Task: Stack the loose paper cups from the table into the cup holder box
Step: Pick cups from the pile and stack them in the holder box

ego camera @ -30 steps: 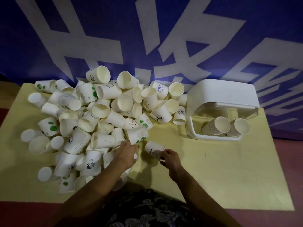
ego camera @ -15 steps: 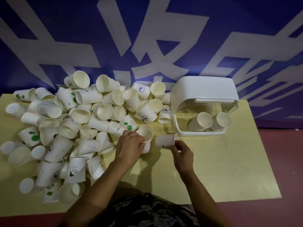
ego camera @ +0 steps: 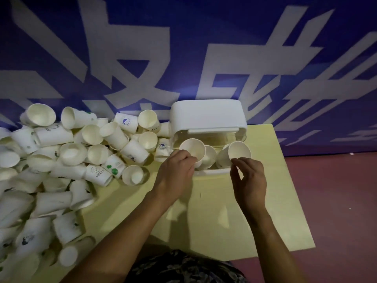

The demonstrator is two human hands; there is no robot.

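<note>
Head view over a yellow counter (ego camera: 234, 217) set against a blue backdrop (ego camera: 204, 27) printed with large pale characters, cropped and not readable as words. Legible writing: one cup in the heap (ego camera: 98, 173) reads "HELLO", partly cut off; neighbouring cups carry a round blue emblem (ego camera: 124, 121) and green spots (ego camera: 114, 170), their small text too fine to read.

The left hand (ego camera: 175, 174) pinches a paper cup (ego camera: 192, 150) by its rim, mouth toward the camera, at the front opening of the white cup holder box (ego camera: 208, 117). The right hand (ego camera: 250, 180) pinches a second cup (ego camera: 239, 153) between thumb and fingertips, at the box's right side. Between them, further cups (ego camera: 210, 158) lie stacked inside the box.

The pile of loose cups (ego camera: 61, 160) covers the counter's left half and runs past the left frame edge, reaching the box's left wall. The right and near parts of the counter are bare up to its edge, beyond which reddish floor (ego camera: 336, 201) shows.

Half a second earlier both hands were at the pile's near edge, each with a cup; they have since carried these to the box.
</note>
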